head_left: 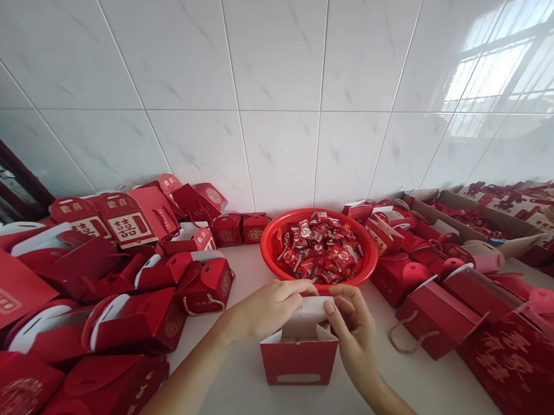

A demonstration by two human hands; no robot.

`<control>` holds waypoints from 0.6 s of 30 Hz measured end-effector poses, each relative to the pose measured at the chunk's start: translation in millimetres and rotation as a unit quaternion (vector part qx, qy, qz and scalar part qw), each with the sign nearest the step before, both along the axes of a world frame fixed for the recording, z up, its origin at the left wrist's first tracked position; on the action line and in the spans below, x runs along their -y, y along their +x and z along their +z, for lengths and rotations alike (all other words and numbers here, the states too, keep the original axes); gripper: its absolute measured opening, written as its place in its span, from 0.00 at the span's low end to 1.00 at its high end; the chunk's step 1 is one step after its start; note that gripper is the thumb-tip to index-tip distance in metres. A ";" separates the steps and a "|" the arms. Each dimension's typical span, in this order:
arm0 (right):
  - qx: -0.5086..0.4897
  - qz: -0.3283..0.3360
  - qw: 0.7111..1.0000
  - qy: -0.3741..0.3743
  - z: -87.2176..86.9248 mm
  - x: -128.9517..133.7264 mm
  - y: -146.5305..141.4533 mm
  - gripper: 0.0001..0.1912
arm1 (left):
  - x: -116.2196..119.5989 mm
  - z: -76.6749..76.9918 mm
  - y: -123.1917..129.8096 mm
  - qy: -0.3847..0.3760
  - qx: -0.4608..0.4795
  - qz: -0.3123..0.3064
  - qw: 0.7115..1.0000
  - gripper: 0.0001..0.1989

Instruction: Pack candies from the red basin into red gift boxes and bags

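Note:
A small red cardboard gift box (297,360) stands upright on the white table in front of me, its top unfolded and its white inside showing. My left hand (276,309) reaches over the box's left side, fingers bent at the raised back flap. On the other side my right hand (357,326) pinches the right edge of that flap, thumb in front and fingers behind. Some fingertips are hidden behind the cardboard. Just beyond both hands sits a red plastic basket (266,247) of wrapped candies (321,247).
Many red gift boxes (205,284) crowd the left side, some with lids up. More red boxes (443,315), some with rope handles, fill the right. A brown carton (521,245) stands at the back right. A tiled wall (280,152) closes off the rear.

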State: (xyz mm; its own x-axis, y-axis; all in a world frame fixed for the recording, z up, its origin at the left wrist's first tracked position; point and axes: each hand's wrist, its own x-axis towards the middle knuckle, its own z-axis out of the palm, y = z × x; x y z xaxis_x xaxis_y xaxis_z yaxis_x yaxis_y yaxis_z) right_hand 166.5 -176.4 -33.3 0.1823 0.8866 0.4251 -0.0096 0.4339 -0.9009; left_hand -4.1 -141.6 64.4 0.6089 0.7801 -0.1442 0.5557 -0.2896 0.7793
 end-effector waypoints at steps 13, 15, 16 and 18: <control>0.108 -0.125 0.981 0.102 5.0 -7.4 6.6 0.12 | -35.8 6.4 -16.4 0.036 0.089 0.079 0.992 0.22; 0.113 -0.123 0.980 0.106 3.4 -9.2 7.1 0.12 | -53.6 9.0 -19.5 0.059 0.098 0.094 0.989 0.21; 0.114 -0.116 0.981 0.104 2.7 -9.9 7.4 0.12 | -64.3 8.7 -20.8 0.072 0.098 0.099 0.988 0.21; 0.121 -0.099 0.982 0.108 2.3 -10.5 8.9 0.12 | -87.7 5.6 -22.2 0.097 0.084 0.103 0.986 0.20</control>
